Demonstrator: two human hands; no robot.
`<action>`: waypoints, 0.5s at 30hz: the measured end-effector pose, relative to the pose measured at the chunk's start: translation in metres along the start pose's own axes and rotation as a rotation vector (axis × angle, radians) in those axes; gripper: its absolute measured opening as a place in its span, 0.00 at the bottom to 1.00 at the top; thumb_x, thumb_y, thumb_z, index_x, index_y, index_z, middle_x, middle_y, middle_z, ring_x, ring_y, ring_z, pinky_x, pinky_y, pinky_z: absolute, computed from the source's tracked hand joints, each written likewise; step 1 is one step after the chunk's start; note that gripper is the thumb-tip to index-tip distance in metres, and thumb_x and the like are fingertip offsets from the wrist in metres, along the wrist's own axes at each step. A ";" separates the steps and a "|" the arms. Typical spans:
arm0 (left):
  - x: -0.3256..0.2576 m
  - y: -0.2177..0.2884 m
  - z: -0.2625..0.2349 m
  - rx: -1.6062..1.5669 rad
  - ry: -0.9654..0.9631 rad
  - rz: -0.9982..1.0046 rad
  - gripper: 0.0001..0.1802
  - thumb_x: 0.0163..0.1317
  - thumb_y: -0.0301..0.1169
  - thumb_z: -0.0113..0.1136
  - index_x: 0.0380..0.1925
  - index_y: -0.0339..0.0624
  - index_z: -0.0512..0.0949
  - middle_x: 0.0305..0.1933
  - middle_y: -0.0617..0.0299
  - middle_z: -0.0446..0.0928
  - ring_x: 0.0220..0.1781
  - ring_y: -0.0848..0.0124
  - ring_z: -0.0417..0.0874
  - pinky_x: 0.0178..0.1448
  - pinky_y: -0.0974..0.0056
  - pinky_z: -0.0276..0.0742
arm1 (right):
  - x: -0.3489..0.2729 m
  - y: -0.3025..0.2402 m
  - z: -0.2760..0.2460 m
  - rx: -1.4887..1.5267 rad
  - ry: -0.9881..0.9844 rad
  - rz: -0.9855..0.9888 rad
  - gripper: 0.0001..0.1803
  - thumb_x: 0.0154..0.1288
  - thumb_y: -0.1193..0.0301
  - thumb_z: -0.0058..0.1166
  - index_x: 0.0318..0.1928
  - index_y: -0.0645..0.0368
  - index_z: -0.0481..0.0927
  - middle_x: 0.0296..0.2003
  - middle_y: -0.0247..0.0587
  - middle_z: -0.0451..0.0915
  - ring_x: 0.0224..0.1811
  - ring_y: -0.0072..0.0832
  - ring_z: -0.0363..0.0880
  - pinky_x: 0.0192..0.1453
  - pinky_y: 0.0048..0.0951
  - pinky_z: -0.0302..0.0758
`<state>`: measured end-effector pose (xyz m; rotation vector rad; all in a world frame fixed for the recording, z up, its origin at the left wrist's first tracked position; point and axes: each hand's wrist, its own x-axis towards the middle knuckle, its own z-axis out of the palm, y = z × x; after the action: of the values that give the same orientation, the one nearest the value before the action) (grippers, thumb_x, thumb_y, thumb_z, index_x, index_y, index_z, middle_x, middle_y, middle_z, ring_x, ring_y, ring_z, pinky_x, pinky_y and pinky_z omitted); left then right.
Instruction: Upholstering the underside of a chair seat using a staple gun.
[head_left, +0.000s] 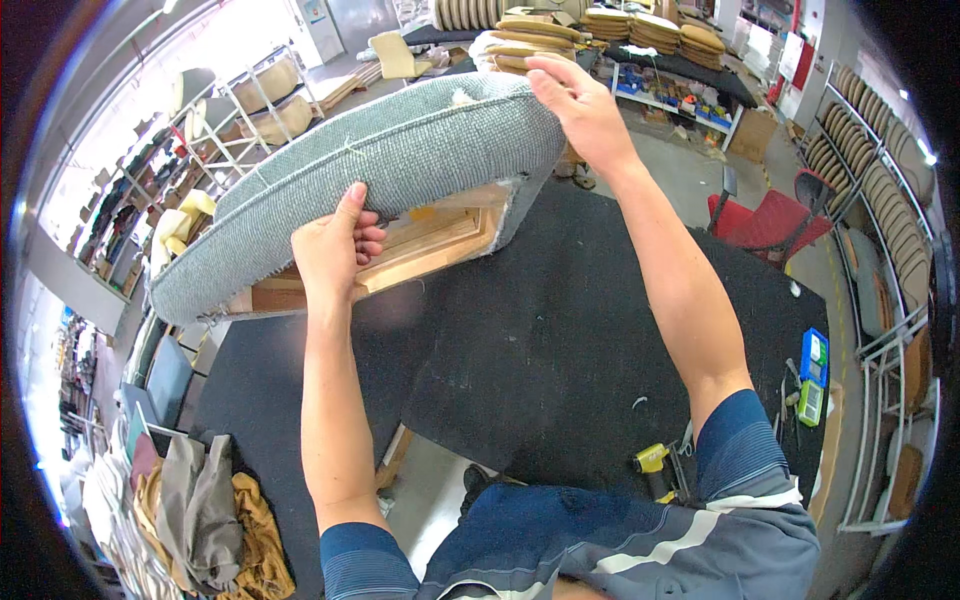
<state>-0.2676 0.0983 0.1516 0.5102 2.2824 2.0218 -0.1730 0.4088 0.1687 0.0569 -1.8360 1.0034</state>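
Note:
A seat cushion (pixel 400 150) covered in grey-green woven fabric is held up, tilted, above a black-topped table (pixel 520 330). On its underside shows a bare wooden frame (pixel 440 240), with frayed fabric at the edges. My left hand (pixel 335 245) grips the near lower edge, thumb on the fabric and fingers curled toward the frame. At the upper right corner, my right hand (pixel 588 112) is closed over the fabric edge; part of its grip is hidden. A few loose pale threads lie on the cover.
A yellow staple gun (pixel 653 462) lies on the table's near right, with blue and green boxes (pixel 812 375) beyond. Brown and grey cloth (pixel 200 510) is heaped at the near left. A red chair (pixel 770 220) stands right; racks of seat pads (pixel 870 160) line the right wall.

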 end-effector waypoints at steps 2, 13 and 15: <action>0.014 0.007 0.003 0.027 0.013 0.022 0.30 0.66 0.53 0.66 0.32 0.29 0.84 0.23 0.56 0.82 0.19 0.75 0.79 0.24 0.73 0.70 | 0.021 0.007 0.007 -0.181 -0.022 -0.180 0.16 0.75 0.63 0.57 0.52 0.60 0.85 0.51 0.32 0.84 0.54 0.22 0.77 0.64 0.27 0.69; 0.053 0.016 0.002 -0.006 0.057 0.045 0.30 0.65 0.52 0.67 0.31 0.29 0.84 0.23 0.55 0.83 0.20 0.75 0.79 0.25 0.72 0.70 | 0.064 -0.015 0.082 -0.536 -0.170 -0.268 0.12 0.66 0.56 0.57 0.42 0.43 0.89 0.40 0.42 0.87 0.46 0.45 0.85 0.53 0.43 0.79; 0.053 0.020 0.008 -0.004 0.055 0.047 0.30 0.65 0.52 0.68 0.31 0.29 0.84 0.24 0.55 0.83 0.21 0.75 0.79 0.25 0.72 0.70 | 0.071 -0.011 0.074 -0.484 -0.200 -0.281 0.12 0.67 0.58 0.58 0.42 0.45 0.89 0.39 0.43 0.88 0.45 0.43 0.85 0.53 0.42 0.79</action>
<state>-0.3117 0.1229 0.1796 0.5195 2.3183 2.0870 -0.2585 0.3800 0.2188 0.1202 -2.1376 0.3533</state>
